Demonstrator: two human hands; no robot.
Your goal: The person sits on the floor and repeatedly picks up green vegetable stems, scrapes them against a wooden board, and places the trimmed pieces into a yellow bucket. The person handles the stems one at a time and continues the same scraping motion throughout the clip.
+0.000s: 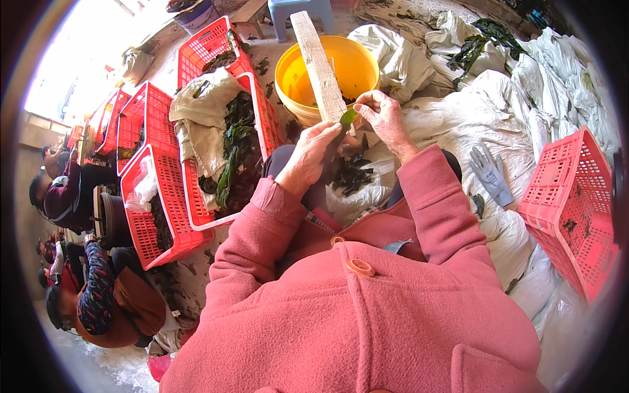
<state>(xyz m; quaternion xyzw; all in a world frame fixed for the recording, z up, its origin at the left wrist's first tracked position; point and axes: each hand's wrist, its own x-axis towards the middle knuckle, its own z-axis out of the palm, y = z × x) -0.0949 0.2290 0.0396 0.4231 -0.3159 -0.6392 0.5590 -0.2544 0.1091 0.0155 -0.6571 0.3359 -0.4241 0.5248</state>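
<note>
My left hand grips a strip of green kelp between thumb and fingers, its darker end hanging below the hand. The fingertips of my right hand pinch the strip's upper edge. Both hands are just over the near end of a rough wooden board, which lies across a yellow plastic bucket. Dark kelp pieces lie on pale cloth between my knees, below the hands.
Red plastic crates with kelp and sacking stand at the left; several people sit beyond them. White woven sacks cover the ground at the right, bearing a grey work glove. Another red crate stands at the far right.
</note>
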